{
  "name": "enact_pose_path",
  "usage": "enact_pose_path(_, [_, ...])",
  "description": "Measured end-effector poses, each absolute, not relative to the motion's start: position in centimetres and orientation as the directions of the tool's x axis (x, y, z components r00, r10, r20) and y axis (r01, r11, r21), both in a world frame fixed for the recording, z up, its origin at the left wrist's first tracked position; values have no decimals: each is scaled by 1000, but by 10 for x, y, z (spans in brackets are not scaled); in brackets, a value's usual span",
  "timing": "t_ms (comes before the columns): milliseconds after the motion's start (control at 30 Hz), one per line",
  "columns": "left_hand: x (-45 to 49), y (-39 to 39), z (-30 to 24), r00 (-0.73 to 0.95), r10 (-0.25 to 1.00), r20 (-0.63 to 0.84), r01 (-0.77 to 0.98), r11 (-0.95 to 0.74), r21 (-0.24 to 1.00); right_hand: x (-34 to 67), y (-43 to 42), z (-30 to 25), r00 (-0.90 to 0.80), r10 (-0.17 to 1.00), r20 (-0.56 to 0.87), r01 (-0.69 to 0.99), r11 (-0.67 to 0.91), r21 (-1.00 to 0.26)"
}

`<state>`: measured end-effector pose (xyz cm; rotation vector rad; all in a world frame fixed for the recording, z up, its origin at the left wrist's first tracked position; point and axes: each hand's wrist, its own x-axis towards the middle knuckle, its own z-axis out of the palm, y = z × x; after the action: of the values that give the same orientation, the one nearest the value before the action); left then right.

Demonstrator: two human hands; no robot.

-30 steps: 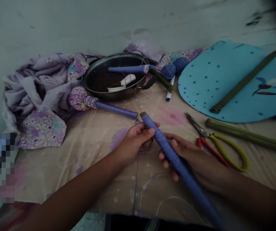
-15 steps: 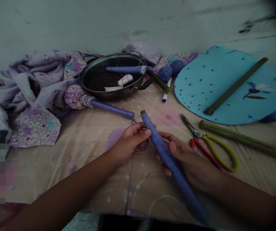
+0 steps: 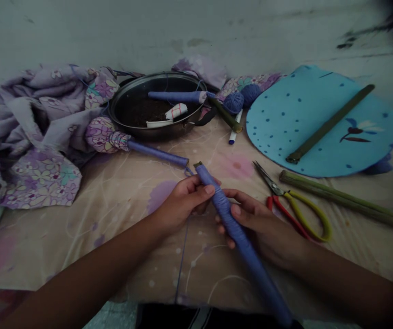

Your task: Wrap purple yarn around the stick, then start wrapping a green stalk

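Observation:
A stick wrapped in blue-purple yarn [image 3: 232, 224] slants from the centre down to the lower right, its bare greenish end pointing up and left. My left hand [image 3: 192, 196] is closed near that upper end, thumb pressed on the winding. Lower down, my right hand [image 3: 251, 219] wraps its fingers around the same stick, thumb on top. From below my left hand a strand of yarn [image 3: 182, 262] runs to the table's near edge. Just beyond the stick's tip lies another yarn-wrapped stick [image 3: 158, 153] with a bundled floral cloth head [image 3: 102, 137].
A dark pan [image 3: 121, 121] holds a wrapped stick, a white roll and dark crumbs. Yarn balls [image 3: 233, 103] and a marker [image 3: 235, 128] lie right of it. Scissors [image 3: 275, 186], green stalks [image 3: 340, 196] and a blue mat [image 3: 268, 123] are on the right; crumpled floral cloth [image 3: 42, 183] is left.
The view has shifted slightly, so most things sit a little further left. My right hand has slid or turned a little on the wrapped stick; both hands keep hold.

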<state>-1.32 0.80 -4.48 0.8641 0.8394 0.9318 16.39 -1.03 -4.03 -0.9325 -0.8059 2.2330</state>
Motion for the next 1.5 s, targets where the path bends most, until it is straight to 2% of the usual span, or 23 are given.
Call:
enact_pose_path(133, [-13,8,-44,365,904,-224,-302,343,890,162,-8,-42,-633,659,-407,-314,-699,-643])
enact_pose_path(333, [-11,9,-43,351,909,-225,-351,351,868,162,-12,-40,-553,708,-439,-236,-639,-732])
enact_pose_path(533, [-14,10,-45,410,887,-212,-360,371,856,160,-12,-41,-551,691,-469,-278,-681,-677])
enact_pose_path(733, [-15,12,-49,424,878,-223,-373,394,840,162,-14,-39,-548,675,-494,-167,-668,-725])
enact_pose_path(933, [-16,14,-50,448,867,-219,-379,406,831,160,-15,-39,-448,719,-531,-195,-658,-727])
enact_pose_path(1000, [-16,13,-49,437,872,-223,-383,405,830,159,-17,-40,-439,722,-534,-172,-651,-740])
enact_pose_path(1200, [-13,12,-50,395,885,-247,-380,402,833,158,-18,-47,-490,769,-410,-123,-526,-841])
enact_pose_path(1500, [-17,12,-48,448,867,-221,-437,427,791,164,-15,-36,-524,693,-495,49,-556,-830])
